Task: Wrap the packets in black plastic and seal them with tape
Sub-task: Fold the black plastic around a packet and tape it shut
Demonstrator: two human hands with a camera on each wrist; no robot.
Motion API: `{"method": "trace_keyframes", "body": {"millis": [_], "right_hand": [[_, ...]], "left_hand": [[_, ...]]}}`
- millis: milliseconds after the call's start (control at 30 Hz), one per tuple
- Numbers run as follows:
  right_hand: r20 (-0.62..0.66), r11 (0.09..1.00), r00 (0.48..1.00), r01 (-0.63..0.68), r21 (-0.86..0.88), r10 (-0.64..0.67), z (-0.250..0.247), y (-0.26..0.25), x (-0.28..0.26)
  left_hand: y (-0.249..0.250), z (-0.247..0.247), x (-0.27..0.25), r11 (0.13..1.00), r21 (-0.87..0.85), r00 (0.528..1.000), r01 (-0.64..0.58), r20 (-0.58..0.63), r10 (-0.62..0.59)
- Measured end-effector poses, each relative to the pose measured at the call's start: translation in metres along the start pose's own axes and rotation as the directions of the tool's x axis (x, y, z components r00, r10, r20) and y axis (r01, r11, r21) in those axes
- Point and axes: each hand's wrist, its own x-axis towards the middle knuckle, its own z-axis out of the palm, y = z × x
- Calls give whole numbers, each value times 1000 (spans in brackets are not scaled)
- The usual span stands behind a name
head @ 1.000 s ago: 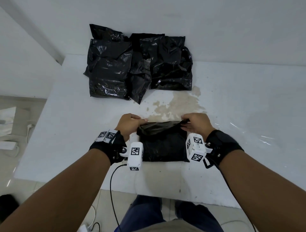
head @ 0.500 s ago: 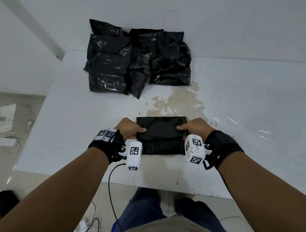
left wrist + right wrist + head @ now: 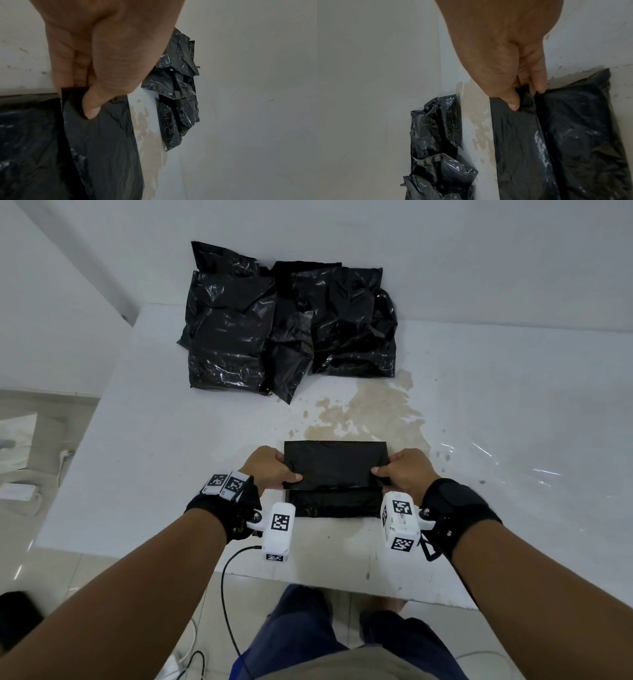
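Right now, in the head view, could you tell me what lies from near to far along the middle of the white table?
Flat black plastic-wrapped packet → beige stain → heap of crumpled black plastic bags.

Packing room: stained white table (image 3: 171,474) (tiled floor (image 3: 41,570)).

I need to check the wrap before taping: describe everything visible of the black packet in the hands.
The black packet lies flat near the white table's front edge, wrapped in thin, wrinkled, slightly glossy black plastic. A smooth rectangular flap is folded across its far half. The left hand and right hand pinch its side edges, thumbs on top. No tape shows.
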Motion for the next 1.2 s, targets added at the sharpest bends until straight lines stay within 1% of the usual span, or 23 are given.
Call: {"method": "trace_keyframes", "body": {"millis": [67, 167, 267, 367, 500, 567, 667, 833, 900, 1033, 1100, 1200], "right_hand": [[-23, 1000, 1000, 11, -7, -12, -1, 2, -1], [4, 998, 1000, -6, -61, 6, -1, 4, 1], [35, 994, 999, -20, -110, 24, -1, 5, 2], [29, 991, 1000, 3, -133, 1, 0, 8, 3], [0, 972, 999, 35, -230, -36, 5, 13, 5], [-18, 976, 999, 31, -218, -36, 5, 17, 6], [-29, 989, 1000, -13, -147, 9, 3, 20, 1], [-45, 993, 998, -45, -112, 41, 6, 14, -8], [-36, 990, 999, -34, -140, 29, 9, 15, -10], [-20, 981, 1000, -15, -195, 11, 13, 19, -11], [-11, 980, 1000, -6, -197, 4, 12, 19, -11], [-10, 980, 1000, 7, -197, -9, 10, 18, -9]], "left_hand": [[1, 2, -4, 1000, 19, 1000, -2, -2, 2], [-3, 2, -4, 999, 41, 1000, 1, -12, -1], [-5, 1, 0, 996, 84, 999, -24, -26, 27], [-6, 3, 1, 990, 139, 999, -38, -33, 43], [-9, 4, 2, 976, 209, 996, -60, -55, 73], [-11, 5, 3, 958, 278, 995, -63, -54, 81], [-14, 9, 4, 931, 362, 995, -48, -59, 75], [-9, 12, 1, 875, 484, 991, -12, -114, 76], [-6, 15, 0, 875, 485, 990, -12, -119, 79], [-8, 13, 0, 905, 423, 995, -39, -63, 72], [-8, 11, -1, 911, 407, 995, -62, -41, 86], [-8, 11, 2, 925, 364, 990, -110, -40, 134]]}}
